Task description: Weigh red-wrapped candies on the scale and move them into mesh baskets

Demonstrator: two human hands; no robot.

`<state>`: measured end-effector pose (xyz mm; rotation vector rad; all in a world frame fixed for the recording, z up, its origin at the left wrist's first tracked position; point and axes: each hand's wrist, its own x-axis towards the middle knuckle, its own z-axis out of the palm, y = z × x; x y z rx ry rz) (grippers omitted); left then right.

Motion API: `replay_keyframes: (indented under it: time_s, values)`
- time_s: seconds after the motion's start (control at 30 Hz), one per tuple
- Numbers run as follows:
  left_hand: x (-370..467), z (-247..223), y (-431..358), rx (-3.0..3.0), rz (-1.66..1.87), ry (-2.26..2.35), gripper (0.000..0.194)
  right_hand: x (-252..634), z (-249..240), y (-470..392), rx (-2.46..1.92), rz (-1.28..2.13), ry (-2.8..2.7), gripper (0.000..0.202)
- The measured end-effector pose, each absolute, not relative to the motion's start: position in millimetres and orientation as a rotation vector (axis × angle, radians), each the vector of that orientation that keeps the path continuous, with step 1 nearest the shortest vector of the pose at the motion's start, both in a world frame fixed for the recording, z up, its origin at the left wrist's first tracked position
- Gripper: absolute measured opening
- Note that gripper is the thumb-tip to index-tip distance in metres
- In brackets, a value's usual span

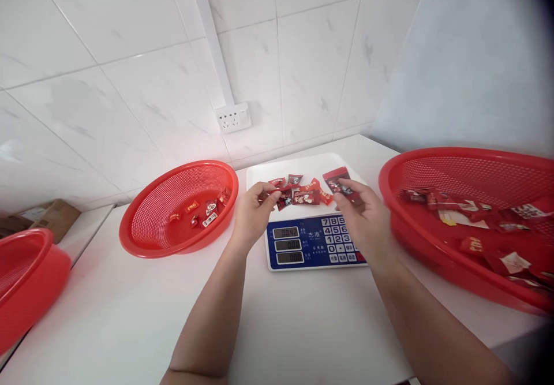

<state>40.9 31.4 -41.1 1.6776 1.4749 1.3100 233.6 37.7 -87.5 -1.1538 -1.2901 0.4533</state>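
Note:
A digital scale (pixel 310 236) with a white weighing plate and a blue keypad panel sits on the white table. Its top display seems to read 0.042. Several small wrapped snacks (pixel 306 196) in red, orange and dark wrappers lie on the plate. My left hand (pixel 258 209) is at the plate's left side, thumb and fingers pinched on a small dark red snack packet (pixel 284 199). On the right side, my right hand (pixel 360 207) grips a larger dark red snack packet (pixel 336 178) with a red top edge, partly hidden by my fingers.
A red mesh basket (pixel 149 223) with several wrapped snacks stands left of the scale. A larger red basket (pixel 433 157) with many packets is close on the right. Another red basket (pixel 38 281) is at the far left, near a cardboard box (pixel 56 217). A wall socket (pixel 234 118) is behind.

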Motion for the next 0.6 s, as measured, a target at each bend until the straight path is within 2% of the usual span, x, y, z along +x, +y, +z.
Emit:
replay_keyframes:
  time_s: [0.07,0.2,0.33,0.6]
  values:
    - [38,-47,36,1.725,1.227,1.544,0.009,236,-88,40,-1.165,0.467,-1.211,0.033]
    - [35,-56,41,1.945,1.193,1.715,0.030,238,-90,42,-1.154,0.436,-1.185,0.033]
    - [30,-57,41,2.154,1.173,1.823,0.029,238,-90,41,-1.149,0.423,-1.179,0.034]
    - [35,-61,38,2.434,0.618,1.785,0.035,238,-91,42,-1.139,0.446,-1.198,0.032]
